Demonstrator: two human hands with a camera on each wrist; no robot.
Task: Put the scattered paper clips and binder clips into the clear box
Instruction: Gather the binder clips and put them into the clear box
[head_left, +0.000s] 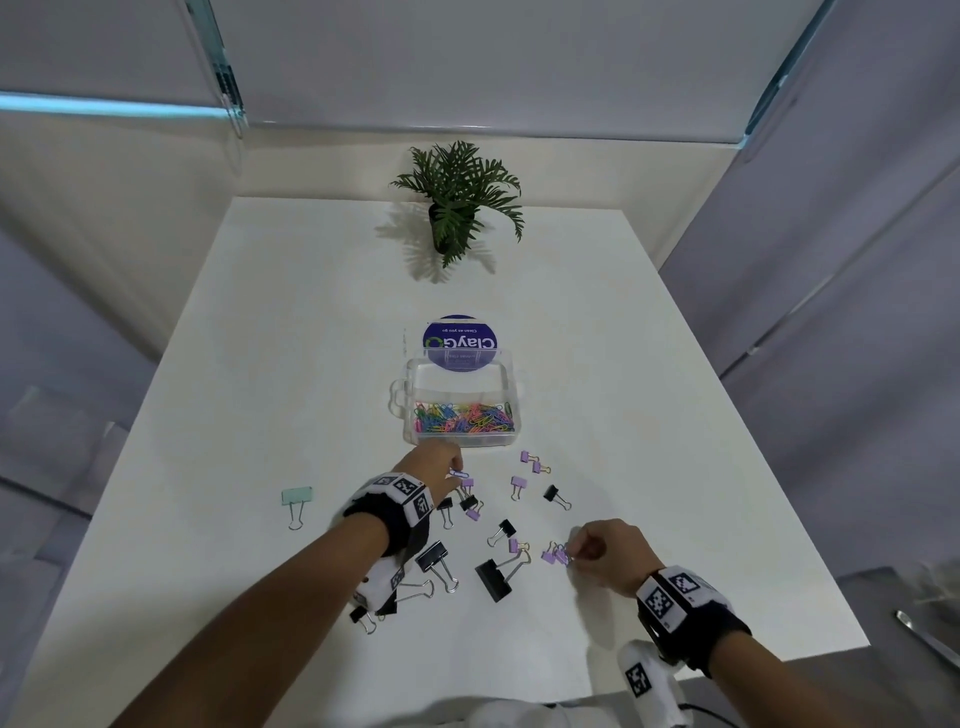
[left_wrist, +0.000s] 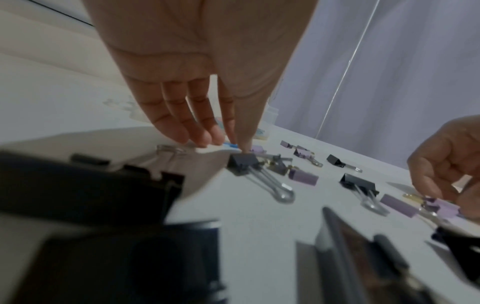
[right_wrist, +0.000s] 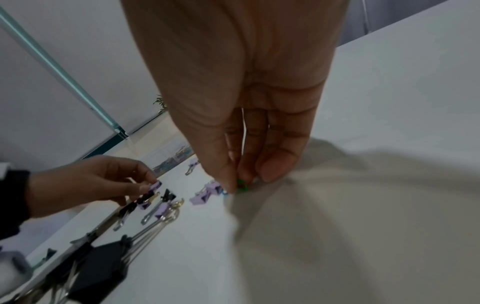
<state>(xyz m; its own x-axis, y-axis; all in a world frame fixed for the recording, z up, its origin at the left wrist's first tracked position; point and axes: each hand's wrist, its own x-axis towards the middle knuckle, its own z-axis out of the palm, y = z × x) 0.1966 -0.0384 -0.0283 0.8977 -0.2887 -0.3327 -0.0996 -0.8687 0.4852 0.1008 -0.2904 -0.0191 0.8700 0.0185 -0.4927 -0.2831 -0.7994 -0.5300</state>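
Observation:
The clear box (head_left: 506, 439) stands open mid-table with many coloured paper clips inside; its lid (head_left: 460, 343) stands up behind. In front lie several purple binder clips (head_left: 518, 483) and black binder clips (head_left: 493, 578). My left hand (head_left: 451, 467) reaches down just before the box, thumb and forefinger pinching a small purple clip (head_left: 460, 474) above a black binder clip (left_wrist: 242, 164). My right hand (head_left: 574, 553) is low at the right, pinching a green paper clip (right_wrist: 242, 183) on the table beside two purple binder clips (right_wrist: 207, 190).
A mint binder clip (head_left: 297, 496) lies alone at the left. A potted plant (head_left: 457, 208) stands at the far edge. The table's near edge (head_left: 779, 657) runs just behind my right wrist, and a spoon (head_left: 924, 634) lies off the table, right.

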